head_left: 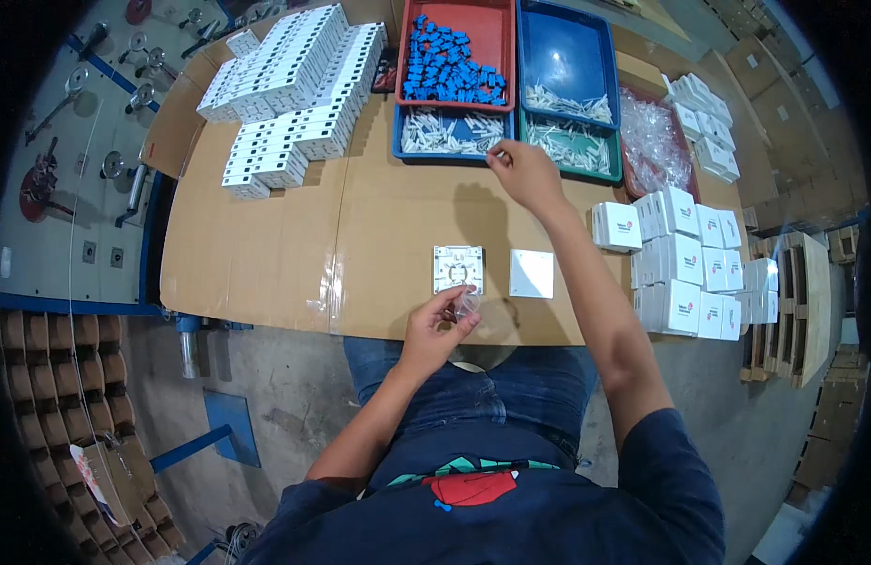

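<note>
My left hand (434, 331) is closed on a small clear plastic bag (467, 305) by the table's front edge. Right above it, a square white plate with a round cut-out and moulded details (446, 266) lies on the cardboard. A smooth white square plate (532, 273) lies to its right. My right hand (529, 176) is stretched forward to the front edge of a blue tray of small white plastic pieces (440, 132). Its thumb and fingers are pinched together; whatever they hold is too small to make out.
A red tray of blue parts (454, 71), a blue tray (567, 61) and a green tray (586, 155) of white pieces stand behind. Clear bags fill another tray (657, 141). White boxes (682, 259) are stacked right; rows of white units (290, 85) stand far left.
</note>
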`<state>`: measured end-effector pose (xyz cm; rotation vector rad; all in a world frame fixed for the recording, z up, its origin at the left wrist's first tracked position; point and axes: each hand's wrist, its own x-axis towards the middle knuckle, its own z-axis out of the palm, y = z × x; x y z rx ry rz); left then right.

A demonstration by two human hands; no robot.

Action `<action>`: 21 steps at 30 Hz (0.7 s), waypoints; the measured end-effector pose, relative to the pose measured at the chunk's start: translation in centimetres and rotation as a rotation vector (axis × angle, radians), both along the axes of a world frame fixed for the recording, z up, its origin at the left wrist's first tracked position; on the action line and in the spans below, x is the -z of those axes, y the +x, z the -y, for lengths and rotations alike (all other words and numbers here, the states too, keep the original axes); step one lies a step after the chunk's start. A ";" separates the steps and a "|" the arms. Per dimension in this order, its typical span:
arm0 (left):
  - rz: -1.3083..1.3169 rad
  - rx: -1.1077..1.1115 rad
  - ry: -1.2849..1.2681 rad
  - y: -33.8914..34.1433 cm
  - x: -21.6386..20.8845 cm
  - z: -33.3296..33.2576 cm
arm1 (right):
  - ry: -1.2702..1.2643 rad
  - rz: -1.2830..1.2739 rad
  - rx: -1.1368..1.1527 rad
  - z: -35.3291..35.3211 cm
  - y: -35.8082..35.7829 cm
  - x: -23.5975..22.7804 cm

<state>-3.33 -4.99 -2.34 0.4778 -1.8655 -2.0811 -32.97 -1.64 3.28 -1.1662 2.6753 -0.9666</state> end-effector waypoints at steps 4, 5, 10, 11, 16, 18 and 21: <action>0.048 0.038 -0.002 0.1 -0.4 0.3 | 0.125 -0.208 0.137 3.8 -4.9 3.5; 0.060 0.043 0.003 0.1 -0.4 0.4 | 0.122 -0.212 0.134 4.5 -5.7 4.5; 0.026 0.023 0.008 -0.3 -0.2 0.7 | 0.201 -0.328 0.126 6.2 -8.2 7.3; 0.025 0.021 0.008 -0.3 -0.2 0.8 | 0.209 -0.361 0.123 6.3 -8.4 7.8; 0.036 0.011 0.046 -0.8 0.3 0.9 | 0.242 -0.391 0.101 6.5 -9.5 9.3; 0.030 0.015 0.039 -0.9 0.5 0.7 | 0.234 -0.398 0.094 6.5 -9.6 9.5; 0.018 0.027 0.028 -1.0 0.5 0.5 | 0.218 -0.448 0.029 6.6 -9.6 9.4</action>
